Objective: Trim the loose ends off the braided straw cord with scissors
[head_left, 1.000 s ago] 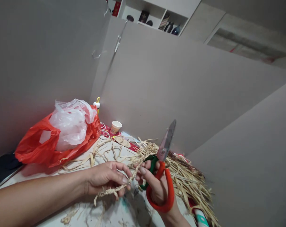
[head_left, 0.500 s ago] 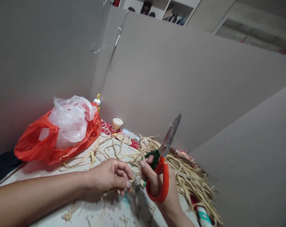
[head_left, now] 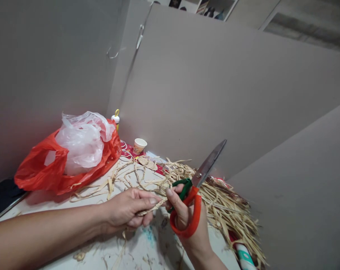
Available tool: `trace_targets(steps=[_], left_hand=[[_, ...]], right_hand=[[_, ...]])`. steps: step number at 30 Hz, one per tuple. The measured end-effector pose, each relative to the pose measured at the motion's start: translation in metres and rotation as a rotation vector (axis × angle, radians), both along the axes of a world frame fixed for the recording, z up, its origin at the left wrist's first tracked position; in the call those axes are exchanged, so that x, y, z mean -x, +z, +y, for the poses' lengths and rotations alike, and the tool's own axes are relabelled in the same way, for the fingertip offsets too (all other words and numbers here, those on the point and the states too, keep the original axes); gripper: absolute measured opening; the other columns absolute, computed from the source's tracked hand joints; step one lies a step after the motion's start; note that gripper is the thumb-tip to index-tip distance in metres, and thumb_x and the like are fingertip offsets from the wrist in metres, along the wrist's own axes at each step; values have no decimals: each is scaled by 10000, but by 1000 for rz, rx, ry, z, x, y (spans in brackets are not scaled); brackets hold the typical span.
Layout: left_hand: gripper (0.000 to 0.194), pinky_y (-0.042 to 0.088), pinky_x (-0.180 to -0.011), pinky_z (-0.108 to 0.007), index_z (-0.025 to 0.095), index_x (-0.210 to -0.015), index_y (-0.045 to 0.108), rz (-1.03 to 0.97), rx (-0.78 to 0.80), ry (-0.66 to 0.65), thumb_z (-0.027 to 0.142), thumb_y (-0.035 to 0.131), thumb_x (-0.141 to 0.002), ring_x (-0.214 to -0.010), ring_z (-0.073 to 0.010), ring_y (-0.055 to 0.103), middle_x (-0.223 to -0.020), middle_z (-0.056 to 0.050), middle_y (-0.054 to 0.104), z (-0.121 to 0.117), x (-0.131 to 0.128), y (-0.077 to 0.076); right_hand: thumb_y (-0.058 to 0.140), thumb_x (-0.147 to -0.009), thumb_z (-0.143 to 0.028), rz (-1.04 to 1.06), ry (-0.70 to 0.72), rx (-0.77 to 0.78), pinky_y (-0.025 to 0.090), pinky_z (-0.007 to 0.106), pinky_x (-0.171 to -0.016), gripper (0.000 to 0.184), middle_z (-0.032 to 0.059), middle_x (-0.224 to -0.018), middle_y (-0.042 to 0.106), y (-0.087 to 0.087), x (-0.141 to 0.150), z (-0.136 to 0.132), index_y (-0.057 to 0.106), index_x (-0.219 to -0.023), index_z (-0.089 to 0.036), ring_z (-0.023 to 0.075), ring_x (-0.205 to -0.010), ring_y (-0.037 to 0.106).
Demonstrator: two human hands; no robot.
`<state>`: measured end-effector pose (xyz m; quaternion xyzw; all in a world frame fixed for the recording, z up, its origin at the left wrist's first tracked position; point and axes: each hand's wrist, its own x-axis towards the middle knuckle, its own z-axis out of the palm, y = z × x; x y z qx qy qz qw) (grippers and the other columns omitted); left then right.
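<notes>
A thin braided straw cord (head_left: pixel 153 207) runs between my two hands. My left hand (head_left: pixel 133 208) pinches it between thumb and fingers. The scissors (head_left: pixel 192 191), with one orange and one green handle, hang on my right hand (head_left: pixel 186 217); their blades are closed and point up and to the right. My right thumb and fingertips also meet at the far end of the braid. Behind the hands, more braided cord (head_left: pixel 137 174) lies in loops on the white table (head_left: pixel 147 255).
A large bundle of dry straw (head_left: pixel 228 210) lies at the right, beside a white and teal tube (head_left: pixel 244 257). At the left stands a red plastic bag (head_left: pixel 43 168) with a white bag (head_left: pixel 81 146) in it. A paper cup (head_left: pixel 139 146) is near the grey partition (head_left: pixel 214 86).
My left hand has turned and now shows the braid stretched toward my right hand. The scissors have tilted further to the right.
</notes>
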<state>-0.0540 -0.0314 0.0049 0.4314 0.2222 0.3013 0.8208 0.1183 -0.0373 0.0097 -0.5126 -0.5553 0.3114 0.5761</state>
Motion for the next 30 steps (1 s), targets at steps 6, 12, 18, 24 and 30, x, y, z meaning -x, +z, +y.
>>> trace_targets(steps=[6,12,18,24,30], left_hand=[[299,399,-515,-210,128,-875,678,13,-2,49,384,703,-723,-564,-95,573,-799,-59,671,2,-3,-4],[334,325,-511,-204,114,-703,636,76,-56,245,380,802,-589,-491,-59,452,-566,23,556,2,-4,0],[344,365,-513,-215,134,-687,570,127,-110,264,420,755,-638,-481,-64,450,-572,35,516,4,-5,-3],[370,414,-508,-233,152,-692,513,89,-70,249,489,665,-716,-481,-73,441,-581,37,488,7,-6,-6],[337,333,-470,-196,140,-734,561,132,-121,196,386,766,-629,-465,-57,420,-546,50,492,3,-5,-4]], right_hand=[[688,-716,-471,40,38,46,428,238,-487,338,-31,-630,556,0,4,-4,514,-817,-199,110,-499,519],[705,-699,-455,-27,52,89,417,225,-486,342,-29,-647,556,0,11,-7,506,-794,-194,90,-495,491],[700,-705,-450,-66,62,119,406,229,-491,336,-21,-641,558,-6,9,-7,508,-800,-193,100,-506,494],[685,-718,-466,-56,24,135,387,228,-488,340,-30,-633,550,-12,4,-7,500,-819,-199,100,-512,487],[680,-725,-471,-79,25,132,393,233,-514,338,-23,-670,565,-13,4,-6,498,-824,-205,102,-540,489]])
